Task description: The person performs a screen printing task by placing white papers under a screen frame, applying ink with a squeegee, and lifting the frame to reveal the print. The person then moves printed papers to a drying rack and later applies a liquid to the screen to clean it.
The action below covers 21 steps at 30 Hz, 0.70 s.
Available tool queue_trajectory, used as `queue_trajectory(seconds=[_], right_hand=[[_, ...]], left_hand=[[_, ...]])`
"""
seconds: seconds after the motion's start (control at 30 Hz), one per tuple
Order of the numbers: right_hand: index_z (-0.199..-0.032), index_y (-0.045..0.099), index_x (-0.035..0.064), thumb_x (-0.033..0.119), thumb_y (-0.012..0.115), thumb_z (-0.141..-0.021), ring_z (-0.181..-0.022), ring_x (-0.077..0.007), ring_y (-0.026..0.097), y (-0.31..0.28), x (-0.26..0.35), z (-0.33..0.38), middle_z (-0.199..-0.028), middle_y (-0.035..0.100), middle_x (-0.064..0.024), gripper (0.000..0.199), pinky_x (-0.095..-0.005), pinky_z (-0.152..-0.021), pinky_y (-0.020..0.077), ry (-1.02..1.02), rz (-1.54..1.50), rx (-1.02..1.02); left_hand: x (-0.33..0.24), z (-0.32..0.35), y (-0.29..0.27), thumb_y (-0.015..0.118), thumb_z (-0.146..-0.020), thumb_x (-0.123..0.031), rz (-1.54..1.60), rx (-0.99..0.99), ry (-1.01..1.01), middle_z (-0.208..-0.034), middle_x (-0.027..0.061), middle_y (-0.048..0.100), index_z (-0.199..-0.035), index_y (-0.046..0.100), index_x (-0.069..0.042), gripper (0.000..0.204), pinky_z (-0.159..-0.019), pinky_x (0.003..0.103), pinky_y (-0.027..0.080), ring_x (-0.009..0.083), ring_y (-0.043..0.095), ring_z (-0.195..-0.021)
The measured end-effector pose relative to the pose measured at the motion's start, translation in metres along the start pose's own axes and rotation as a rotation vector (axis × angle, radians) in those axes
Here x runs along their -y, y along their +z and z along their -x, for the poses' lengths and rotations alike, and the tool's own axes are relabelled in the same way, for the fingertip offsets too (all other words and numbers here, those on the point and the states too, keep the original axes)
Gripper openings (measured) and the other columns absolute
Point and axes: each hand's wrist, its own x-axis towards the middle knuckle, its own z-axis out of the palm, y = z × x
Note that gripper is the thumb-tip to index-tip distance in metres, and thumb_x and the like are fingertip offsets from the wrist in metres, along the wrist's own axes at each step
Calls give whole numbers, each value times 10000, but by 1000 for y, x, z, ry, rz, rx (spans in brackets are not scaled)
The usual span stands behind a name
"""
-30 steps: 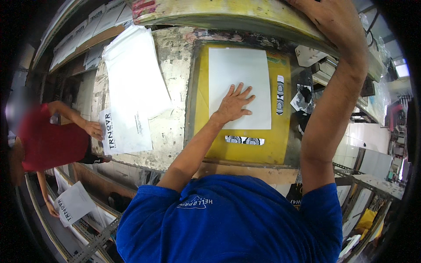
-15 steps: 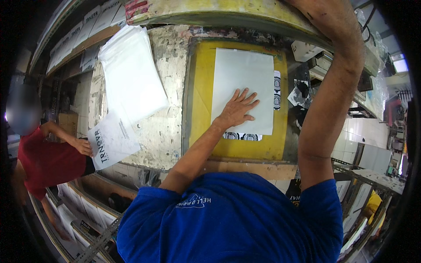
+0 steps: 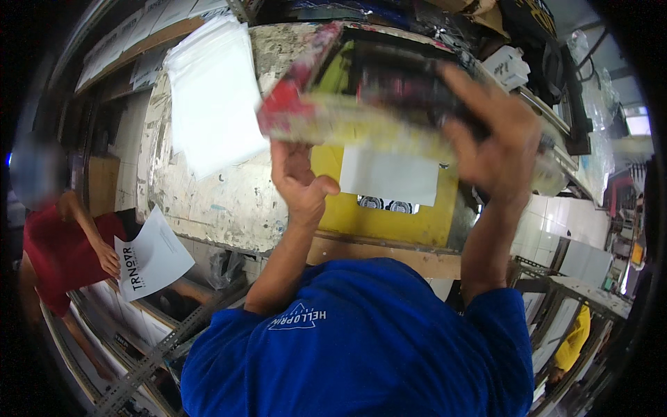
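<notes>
A wooden screen printing frame (image 3: pixel 326 124), smeared with pink and yellow ink, hangs tilted and blurred over the yellow print bed. My right hand (image 3: pixel 499 146) grips its near bar toward the right end, with fingers and thumb on either side. At the near left corner, my left hand (image 3: pixel 300 186) supports the bar from below. Its thumb sticks out to the right; its fingertips are partly hidden by the bar. Below the frame lies a white sheet (image 3: pixel 389 174) on the yellow bed (image 3: pixel 389 226). Dark round printed emblems (image 3: pixel 385 203) show past its near edge.
A stack of white translucent bags (image 3: pixel 212 97) lies on the paint-flecked table (image 3: pixel 236 201) at left. Beside it, a person in red (image 3: pixel 69 243) holds a printed white bag (image 3: pixel 156 257). Metal shelving (image 3: pixel 153 368) stands at lower left, and a white container (image 3: pixel 507 67) at upper right.
The raised frame has swung down and nearer with my right hand. My left hand has left the white sheet and moved to the frame's corner. The other person's bag has left the table.
</notes>
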Motion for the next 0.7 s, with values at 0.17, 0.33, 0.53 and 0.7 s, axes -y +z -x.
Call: queue_trajectory(seconds=[0.17, 0.33, 0.53, 0.7], right_hand=[[-1170, 748, 171, 94, 781, -659, -736, -293, 619, 40, 27, 75, -872, 679, -144, 517, -375, -689, 495, 129, -122, 138], [-1266, 690, 203, 175, 790, -703, -786, -297, 625, 109, 15, 142, -938, 674, -144, 573, -418, -775, 469, 318, -296, 422], [-1441, 511, 244, 120, 796, -619, -1095, -283, 515, 162, 15, 187, -1151, 581, -128, 878, -546, -977, 310, 273, 23, 567], [-1381, 568, 226, 59, 746, -561, -1111, -291, 492, 198, -29, 159, -1180, 554, -135, 855, -562, -978, 299, 274, 10, 394]], left_hand=[[1, 65, -71, 941, -601, -56, -263, -31, -484, -1369, 143, 554, -1515, 323, 42, 1107, -1028, 387, 488, 244, 587, -1183], [56, 125, -139, 934, -613, -121, -559, 109, -384, -1426, 176, 520, -1403, 510, 24, 908, -1037, 408, 453, 272, 554, -1207], [50, 117, -142, 863, -669, -344, -1140, 305, -102, -1516, 256, 393, -1329, 613, -44, 767, -1105, 488, 315, 412, 396, -1321], [43, 117, -141, 835, -710, -342, -1146, 298, -167, -1568, 271, 288, -1315, 618, -20, 719, -1110, 516, 294, 443, 346, -1337]])
